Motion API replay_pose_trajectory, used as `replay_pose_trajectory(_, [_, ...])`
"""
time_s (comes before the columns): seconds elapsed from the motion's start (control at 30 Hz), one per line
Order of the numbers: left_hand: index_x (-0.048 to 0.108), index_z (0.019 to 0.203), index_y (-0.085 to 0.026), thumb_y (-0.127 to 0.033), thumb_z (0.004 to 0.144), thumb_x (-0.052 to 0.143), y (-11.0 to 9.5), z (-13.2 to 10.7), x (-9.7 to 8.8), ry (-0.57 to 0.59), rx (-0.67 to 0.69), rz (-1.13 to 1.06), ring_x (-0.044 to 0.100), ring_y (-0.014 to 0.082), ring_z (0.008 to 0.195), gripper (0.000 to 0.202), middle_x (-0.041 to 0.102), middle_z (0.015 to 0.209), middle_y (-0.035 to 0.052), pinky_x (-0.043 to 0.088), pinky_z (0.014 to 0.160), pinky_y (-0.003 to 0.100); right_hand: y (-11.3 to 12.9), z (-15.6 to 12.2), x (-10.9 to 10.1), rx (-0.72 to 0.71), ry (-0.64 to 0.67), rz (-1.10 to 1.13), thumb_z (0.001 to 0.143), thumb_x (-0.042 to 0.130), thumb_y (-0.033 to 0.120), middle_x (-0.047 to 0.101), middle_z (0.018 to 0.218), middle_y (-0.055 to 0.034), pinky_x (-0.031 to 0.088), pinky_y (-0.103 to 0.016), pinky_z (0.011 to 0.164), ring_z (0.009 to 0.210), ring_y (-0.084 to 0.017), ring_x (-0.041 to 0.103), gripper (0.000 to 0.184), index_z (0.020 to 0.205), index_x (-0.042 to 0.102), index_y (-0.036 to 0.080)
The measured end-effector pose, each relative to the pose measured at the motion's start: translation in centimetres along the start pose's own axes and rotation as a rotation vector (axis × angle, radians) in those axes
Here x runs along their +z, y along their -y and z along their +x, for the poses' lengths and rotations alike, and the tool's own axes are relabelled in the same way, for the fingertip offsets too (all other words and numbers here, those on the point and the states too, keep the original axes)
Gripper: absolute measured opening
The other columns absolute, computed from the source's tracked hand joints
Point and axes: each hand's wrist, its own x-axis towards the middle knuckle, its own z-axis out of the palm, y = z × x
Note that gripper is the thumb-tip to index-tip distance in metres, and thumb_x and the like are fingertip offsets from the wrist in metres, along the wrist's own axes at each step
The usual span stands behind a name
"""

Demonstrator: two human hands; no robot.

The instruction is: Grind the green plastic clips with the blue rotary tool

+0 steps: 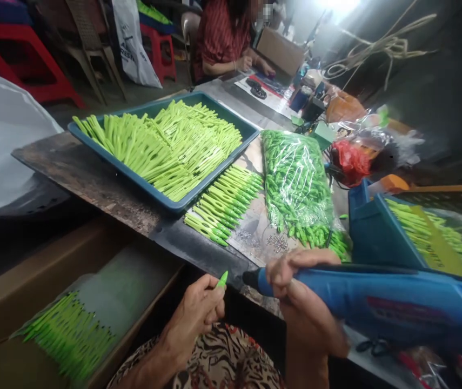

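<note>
The left hand (pixel 198 313) has its grip closed on a small bright green pointed plastic piece (pixel 222 279), pinched between thumb and fingers so that the point sticks up out of the grip. Just to the right of this grip is the right hand (pixel 295 294). Its grip is clamped around a long blue plastic tool (pixel 376 302), whose black tip (pixel 250 278) is near the green piece but apart from it. Both grips are over the near edge of the dark wooden counter (pixel 93 181). Beyond the grips, on the counter, lies a neat row of green plastic pens (pixel 225 205), and behind this row stands a blue-green plastic tray (pixel 121 168) full of similar green parts. Ahead and to the right of the right grip is a clear plastic bag (pixel 295 178) stuffed with small green pieces, with a little heap of small metal parts (pixel 277 242) just before it. Further right stands a second blue tray (pixel 372 237). Below and left of the left grip, a brown cardboard box (pixel 32 281) holds a bundle of green pens (pixel 68 335). Far beyond, another person in a red top (pixel 218 38) sits at the counter.
</note>
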Motion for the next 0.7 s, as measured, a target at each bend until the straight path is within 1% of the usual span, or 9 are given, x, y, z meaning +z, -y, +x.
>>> replay_pose_trajectory(0.1, [0.045,0.076,-0.017,-0.042,0.083,0.047,-1.0,-0.4,-0.2,0.049,0.043,0.074,0.023,0.0054,0.047,0.026,0.045,0.059,-0.0041,0.014,0.043,0.020,0.0,0.0,-0.8,-0.014,-0.040,-0.018,0.065,0.059,0.019,0.052,0.059,0.0032,0.039,-0.029,0.051,0.051,-0.014,0.049,0.021,0.084,0.054,0.025])
replay_pose_trajectory(0.17, [0.044,0.073,-0.018,-0.042,0.084,0.045,-2.0,-0.3,-0.5,0.033,0.119,0.145,0.025,0.0062,0.047,0.027,0.045,0.060,-0.0038,0.016,0.043,0.021,-0.1,-0.3,-1.4,0.002,-0.056,-0.002,0.067,0.058,0.020,0.053,0.061,0.0028,0.039,-0.028,0.052,0.053,-0.013,0.048,0.019,0.086,0.053,0.024])
replay_pose_trajectory(0.27, [0.046,0.070,-0.018,-0.045,0.086,0.041,-3.9,0.4,-1.1,-0.026,0.245,0.329,0.030,0.0077,0.049,0.032,0.044,0.060,-0.0032,0.023,0.045,0.022,-0.5,-0.9,-2.4,0.035,-0.026,0.024,0.071,0.057,0.018,0.055,0.066,0.0025,0.039,-0.027,0.054,0.058,-0.012,0.050,0.021,0.090,0.051,0.024])
replay_pose_trajectory(0.4, [0.049,0.069,-0.018,-0.044,0.087,0.037,-6.7,2.1,-1.4,-0.134,0.390,0.610,0.039,0.0103,0.053,0.033,0.044,0.057,-0.0031,0.031,0.052,0.023,-0.9,-1.6,-3.7,-0.015,-0.014,0.039,0.074,0.055,0.016,0.056,0.070,0.0008,0.041,-0.028,0.058,0.062,-0.012,0.053,0.021,0.094,0.052,0.022])
replay_pose_trajectory(0.47, [0.049,0.068,-0.019,-0.041,0.087,0.037,-8.0,3.2,-1.2,-0.164,0.440,0.678,0.041,0.0111,0.052,0.031,0.045,0.056,-0.0033,0.032,0.052,0.023,-0.8,-1.7,-4.3,0.004,0.020,0.054,0.076,0.054,0.015,0.056,0.071,-0.0005,0.042,-0.027,0.059,0.065,-0.012,0.053,0.020,0.095,0.052,0.022])
replay_pose_trajectory(0.53, [0.047,0.069,-0.019,-0.038,0.085,0.038,-9.1,4.2,-0.9,-0.182,0.494,0.709,0.043,0.0117,0.053,0.026,0.049,0.059,-0.0029,0.034,0.053,0.023,-0.6,-1.7,-4.9,0.042,0.062,0.056,0.078,0.053,0.014,0.055,0.072,-0.0014,0.043,-0.027,0.058,0.066,-0.013,0.053,0.020,0.096,0.051,0.022])
replay_pose_trajectory(0.6, [0.045,0.070,-0.019,-0.032,0.084,0.039,-10.2,5.3,-0.6,-0.214,0.566,0.766,0.046,0.0123,0.055,0.020,0.051,0.063,-0.0024,0.036,0.055,0.023,-0.5,-1.7,-5.4,0.069,0.073,0.043,0.079,0.052,0.014,0.055,0.073,-0.0018,0.043,-0.027,0.058,0.067,-0.013,0.054,0.020,0.097,0.050,0.022])
replay_pose_trajectory(0.63, [0.045,0.071,-0.019,-0.030,0.083,0.039,-10.7,5.9,-0.5,-0.230,0.608,0.821,0.047,0.0127,0.057,0.017,0.051,0.064,-0.0022,0.037,0.056,0.023,-0.4,-1.8,-5.5,0.075,0.070,0.033,0.079,0.052,0.015,0.055,0.073,-0.0018,0.044,-0.028,0.059,0.067,-0.014,0.054,0.019,0.097,0.050,0.022])
replay_pose_trajectory(0.7, [0.048,0.077,-0.019,-0.026,0.082,0.037,-11.7,7.1,-0.3,-0.259,0.699,1.008,0.049,0.0137,0.060,0.015,0.052,0.066,-0.0013,0.039,0.058,0.024,-0.5,-1.9,-5.8,0.077,0.043,0.014,0.079,0.053,0.016,0.055,0.073,-0.0018,0.044,-0.029,0.061,0.068,-0.014,0.054,0.017,0.095,0.050,0.022])
